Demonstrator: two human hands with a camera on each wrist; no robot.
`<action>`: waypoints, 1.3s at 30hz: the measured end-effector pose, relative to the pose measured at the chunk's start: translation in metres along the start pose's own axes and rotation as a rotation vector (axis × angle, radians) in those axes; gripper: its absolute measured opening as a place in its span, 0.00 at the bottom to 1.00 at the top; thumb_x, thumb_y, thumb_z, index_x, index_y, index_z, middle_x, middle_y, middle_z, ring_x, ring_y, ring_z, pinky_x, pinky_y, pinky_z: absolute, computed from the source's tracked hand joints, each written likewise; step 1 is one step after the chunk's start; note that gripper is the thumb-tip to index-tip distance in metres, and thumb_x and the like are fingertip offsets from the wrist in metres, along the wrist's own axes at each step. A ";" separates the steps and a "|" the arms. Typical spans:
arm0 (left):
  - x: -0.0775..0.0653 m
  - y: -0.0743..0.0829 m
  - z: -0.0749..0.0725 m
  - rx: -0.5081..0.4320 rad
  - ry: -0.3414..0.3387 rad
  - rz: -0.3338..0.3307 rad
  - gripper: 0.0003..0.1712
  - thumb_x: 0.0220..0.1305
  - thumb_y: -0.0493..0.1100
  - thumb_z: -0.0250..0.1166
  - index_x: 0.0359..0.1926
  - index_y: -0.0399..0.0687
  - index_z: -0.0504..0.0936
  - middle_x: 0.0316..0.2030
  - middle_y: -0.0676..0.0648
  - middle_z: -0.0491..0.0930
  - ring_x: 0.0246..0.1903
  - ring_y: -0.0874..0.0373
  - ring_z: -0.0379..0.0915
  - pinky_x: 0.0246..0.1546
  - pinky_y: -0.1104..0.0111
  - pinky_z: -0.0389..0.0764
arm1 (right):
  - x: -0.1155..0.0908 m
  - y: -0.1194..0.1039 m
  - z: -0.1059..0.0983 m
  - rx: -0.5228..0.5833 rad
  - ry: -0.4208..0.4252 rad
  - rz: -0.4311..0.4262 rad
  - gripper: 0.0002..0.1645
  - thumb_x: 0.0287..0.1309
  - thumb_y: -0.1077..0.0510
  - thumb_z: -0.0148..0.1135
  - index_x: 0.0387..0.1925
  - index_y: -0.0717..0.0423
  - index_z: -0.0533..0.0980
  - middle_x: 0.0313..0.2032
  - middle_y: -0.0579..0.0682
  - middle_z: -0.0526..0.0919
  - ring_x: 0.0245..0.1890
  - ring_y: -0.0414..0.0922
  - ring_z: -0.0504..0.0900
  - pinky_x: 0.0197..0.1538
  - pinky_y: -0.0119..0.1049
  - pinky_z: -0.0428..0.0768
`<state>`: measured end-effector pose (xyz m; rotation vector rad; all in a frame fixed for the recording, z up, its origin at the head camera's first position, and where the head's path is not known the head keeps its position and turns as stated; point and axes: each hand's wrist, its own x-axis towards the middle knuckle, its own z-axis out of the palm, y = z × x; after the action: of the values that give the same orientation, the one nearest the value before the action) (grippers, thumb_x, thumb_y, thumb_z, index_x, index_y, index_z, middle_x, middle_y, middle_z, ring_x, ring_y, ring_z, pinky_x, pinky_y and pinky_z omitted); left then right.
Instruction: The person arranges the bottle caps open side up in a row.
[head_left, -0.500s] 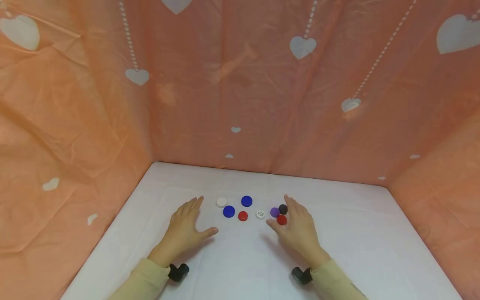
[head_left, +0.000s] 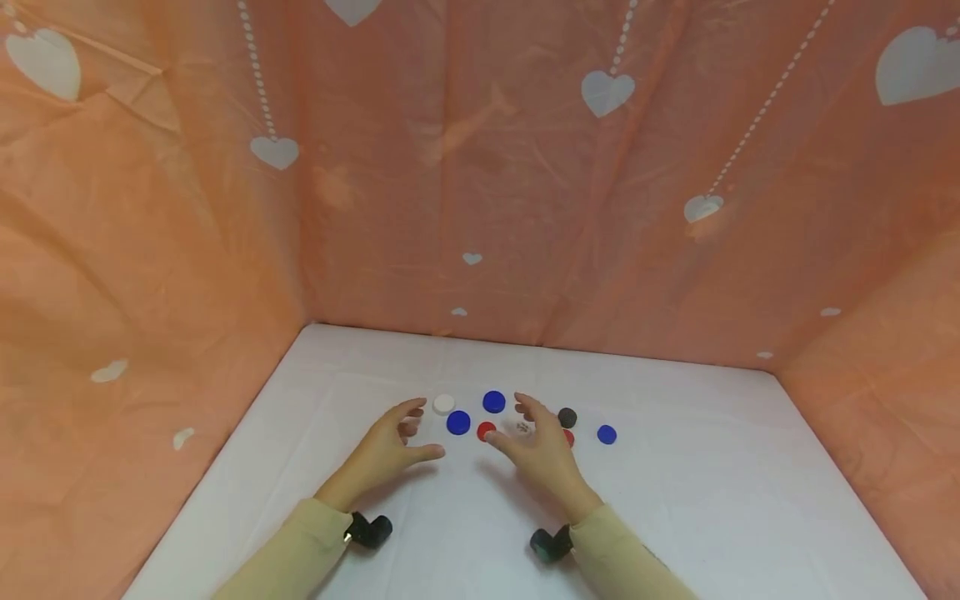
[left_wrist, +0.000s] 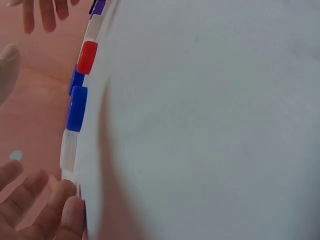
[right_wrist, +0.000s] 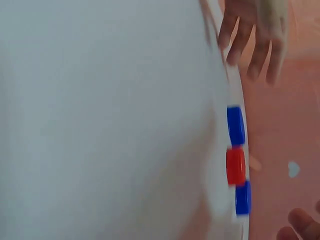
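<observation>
Several round plastic bottle caps lie on a white tabletop. My left hand (head_left: pixel 382 450) hovers just left of a white cap (head_left: pixel 444 404), fingers loosely bent and thumb apart, holding nothing. To its right are a blue cap (head_left: pixel 458 422), another blue cap (head_left: pixel 493 402) and a red cap (head_left: pixel 487 431). Over the middle of the group hangs my right hand (head_left: pixel 542 454), fingers spread from the thumb and nothing between them. It partly covers a patterned white cap (head_left: pixel 523 428) and a second red cap (head_left: pixel 568 437). A purple cap (left_wrist: pixel 98 7) is hidden behind it in the head view.
Right of the right hand lie a black cap (head_left: pixel 567 417) and a smaller blue cap (head_left: pixel 607 434). The white table (head_left: pixel 720 483) is enclosed by orange cloth (head_left: pixel 525 192) with white hearts at the back and both sides.
My right hand has moved left, uncovering the smaller blue cap and covering the purple one. My left hand has shifted slightly right, its fingers now more bent. The visible caps have stayed put.
</observation>
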<state>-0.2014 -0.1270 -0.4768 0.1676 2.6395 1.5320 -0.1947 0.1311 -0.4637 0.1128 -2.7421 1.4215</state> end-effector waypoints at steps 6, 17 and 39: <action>0.010 0.000 0.008 -0.035 -0.026 0.031 0.45 0.45 0.47 0.79 0.65 0.47 0.70 0.52 0.44 0.78 0.49 0.50 0.75 0.52 0.55 0.75 | 0.005 -0.006 0.020 0.043 -0.056 -0.021 0.50 0.46 0.31 0.69 0.67 0.47 0.65 0.59 0.48 0.73 0.60 0.50 0.70 0.60 0.54 0.69; 0.021 -0.005 0.020 -0.022 -0.066 -0.010 0.32 0.50 0.45 0.77 0.57 0.46 0.77 0.44 0.50 0.80 0.41 0.55 0.71 0.43 0.61 0.74 | 0.019 -0.008 0.037 -0.085 -0.098 -0.100 0.38 0.56 0.46 0.70 0.63 0.55 0.69 0.56 0.51 0.77 0.58 0.52 0.71 0.61 0.49 0.69; 0.025 0.006 0.034 0.084 0.025 0.016 0.24 0.51 0.37 0.74 0.51 0.37 0.79 0.36 0.47 0.77 0.31 0.57 0.69 0.36 0.64 0.73 | 0.031 -0.006 0.052 -0.351 -0.135 -0.135 0.25 0.60 0.51 0.66 0.56 0.58 0.76 0.47 0.57 0.76 0.51 0.55 0.69 0.56 0.54 0.65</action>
<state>-0.2214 -0.0913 -0.4885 0.1764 2.7304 1.4382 -0.2254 0.0833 -0.4861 0.3815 -2.9760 0.9151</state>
